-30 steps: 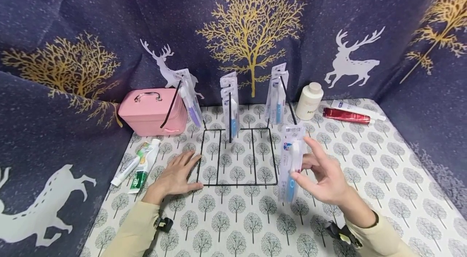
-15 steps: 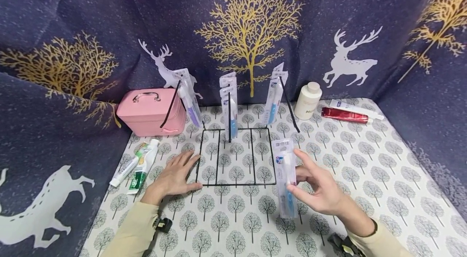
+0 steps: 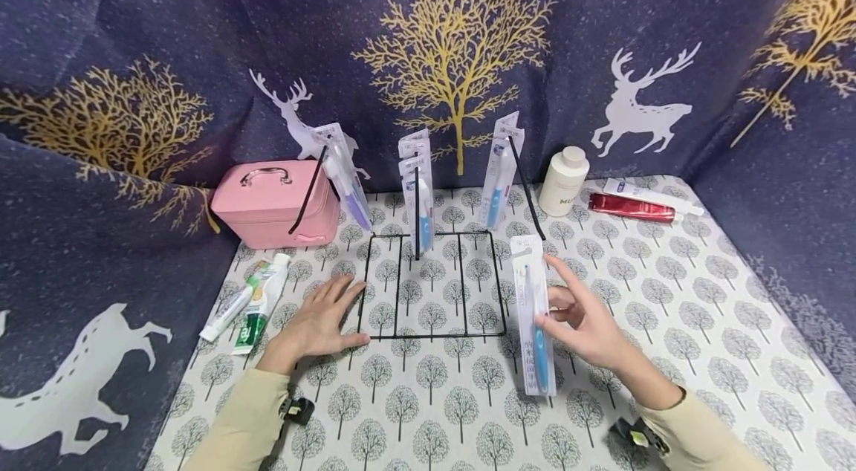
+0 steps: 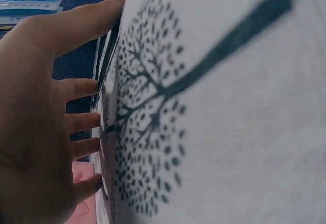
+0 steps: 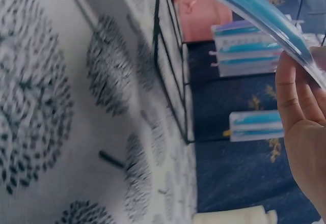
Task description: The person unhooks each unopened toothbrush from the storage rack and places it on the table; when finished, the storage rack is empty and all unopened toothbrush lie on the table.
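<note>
My right hand [image 3: 588, 326] pinches a packaged toothbrush [image 3: 540, 330] with a blue handle, held upright just right of the black wire rack [image 3: 431, 336]. In the right wrist view its clear pack [image 5: 260, 10] crosses the top right corner by the fingers. My left hand [image 3: 314, 322] lies with spread fingers on the cloth, fingertips at the rack's left side. On the rack's hooks hang more packaged toothbrushes: a purple one [image 3: 354, 196] on the left, several blue ones [image 3: 425, 211] in the middle, and blue ones [image 3: 498, 189] on the right.
A pink case [image 3: 274, 203] stands at the back left, with toothpaste tubes [image 3: 257, 307] in front of it. At the back right are a white bottle [image 3: 564, 185], a red tube [image 3: 631, 208] and a white tube [image 3: 652, 196]. A dark printed curtain [image 3: 321, 25] rises behind.
The toothbrush pack in my right hand came down and nearer, then turned to show its other side with the hanging slot. The left hand stays at the rack; packs on the right hook have swung slightly.
</note>
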Demonstrator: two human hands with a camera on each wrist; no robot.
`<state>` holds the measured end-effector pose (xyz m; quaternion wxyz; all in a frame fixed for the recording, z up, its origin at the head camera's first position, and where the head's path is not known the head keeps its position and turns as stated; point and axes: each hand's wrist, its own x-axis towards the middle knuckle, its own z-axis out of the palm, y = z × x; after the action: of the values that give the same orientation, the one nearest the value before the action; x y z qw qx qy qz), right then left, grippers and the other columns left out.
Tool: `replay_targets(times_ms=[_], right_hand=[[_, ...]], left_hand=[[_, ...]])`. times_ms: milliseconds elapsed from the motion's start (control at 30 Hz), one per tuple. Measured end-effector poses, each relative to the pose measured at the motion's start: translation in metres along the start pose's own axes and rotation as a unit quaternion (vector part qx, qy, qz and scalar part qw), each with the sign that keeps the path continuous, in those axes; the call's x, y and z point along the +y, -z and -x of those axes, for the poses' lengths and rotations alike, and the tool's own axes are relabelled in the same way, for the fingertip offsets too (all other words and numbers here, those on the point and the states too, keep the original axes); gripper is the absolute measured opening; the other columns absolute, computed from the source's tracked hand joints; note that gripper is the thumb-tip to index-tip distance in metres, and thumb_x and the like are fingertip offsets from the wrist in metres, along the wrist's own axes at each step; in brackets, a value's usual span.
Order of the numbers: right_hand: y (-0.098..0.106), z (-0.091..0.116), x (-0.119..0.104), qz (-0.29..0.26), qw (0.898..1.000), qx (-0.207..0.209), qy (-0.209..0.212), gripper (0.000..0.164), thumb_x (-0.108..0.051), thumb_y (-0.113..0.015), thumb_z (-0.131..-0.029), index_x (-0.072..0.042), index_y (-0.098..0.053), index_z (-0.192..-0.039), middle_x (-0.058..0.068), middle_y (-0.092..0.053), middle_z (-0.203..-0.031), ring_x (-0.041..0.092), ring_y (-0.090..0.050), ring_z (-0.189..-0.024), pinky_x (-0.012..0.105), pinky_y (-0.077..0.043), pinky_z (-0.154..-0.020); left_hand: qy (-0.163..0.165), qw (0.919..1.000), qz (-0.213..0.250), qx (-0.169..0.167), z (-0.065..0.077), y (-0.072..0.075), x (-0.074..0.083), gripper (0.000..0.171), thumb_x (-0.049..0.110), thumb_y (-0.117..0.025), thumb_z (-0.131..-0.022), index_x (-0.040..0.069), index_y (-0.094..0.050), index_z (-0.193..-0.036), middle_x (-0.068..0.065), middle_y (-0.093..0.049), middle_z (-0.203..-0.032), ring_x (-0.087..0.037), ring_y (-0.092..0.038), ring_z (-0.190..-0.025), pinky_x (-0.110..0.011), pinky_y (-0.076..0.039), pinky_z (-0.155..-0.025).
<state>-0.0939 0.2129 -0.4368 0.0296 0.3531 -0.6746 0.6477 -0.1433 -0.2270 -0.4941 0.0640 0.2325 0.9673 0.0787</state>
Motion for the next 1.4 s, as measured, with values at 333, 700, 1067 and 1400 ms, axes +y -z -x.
replay_targets(times_ms=[333,700,1067,1400], right_hand=[[0.018,-0.004,0.03,0.007,0.986,0.032,-0.161,0.091,0.006,-0.064,-0.079,-0.015,-0.007,-0.148,0.027,-0.061,-0.098,0.025,-0.064,-0.08,0.037,-0.057,-0.065],[0.026,-0.017,0.061,0.03,0.968,0.03,-0.247,0.088,0.001,-0.066,-0.079,-0.015,-0.012,-0.146,0.014,-0.057,-0.079,0.01,-0.056,-0.062,0.03,-0.052,-0.052],[0.026,-0.026,0.085,-0.008,0.952,0.032,-0.304,0.086,0.0,-0.066,-0.078,-0.011,-0.014,-0.146,0.017,-0.059,-0.082,0.01,-0.054,-0.058,0.026,-0.051,-0.052],[0.021,-0.034,0.093,0.015,0.935,0.026,-0.353,0.088,0.001,-0.066,-0.077,-0.01,-0.012,-0.146,0.022,-0.06,-0.088,0.016,-0.055,-0.062,0.028,-0.053,-0.055]], left_hand=[[0.003,1.0,0.009,0.003,0.0,-0.002,-0.001,0.098,0.073,-0.056,-0.069,0.024,-0.021,-0.146,-0.009,-0.014,-0.153,-0.038,-0.019,-0.136,-0.061,-0.017,-0.107],[-0.003,0.9999,0.008,0.009,0.001,-0.001,0.0,0.097,0.072,-0.055,-0.07,0.023,-0.021,-0.146,-0.009,-0.015,-0.153,-0.039,-0.02,-0.135,-0.061,-0.018,-0.107],[0.002,1.0,0.004,0.002,0.0,-0.003,-0.002,0.098,0.074,-0.053,-0.07,0.023,-0.02,-0.146,-0.009,-0.014,-0.153,-0.037,-0.019,-0.136,-0.06,-0.017,-0.108],[0.0,1.0,0.005,0.004,0.0,-0.003,-0.003,0.097,0.074,-0.053,-0.07,0.024,-0.019,-0.146,-0.009,-0.013,-0.153,-0.037,-0.018,-0.136,-0.06,-0.018,-0.108]])
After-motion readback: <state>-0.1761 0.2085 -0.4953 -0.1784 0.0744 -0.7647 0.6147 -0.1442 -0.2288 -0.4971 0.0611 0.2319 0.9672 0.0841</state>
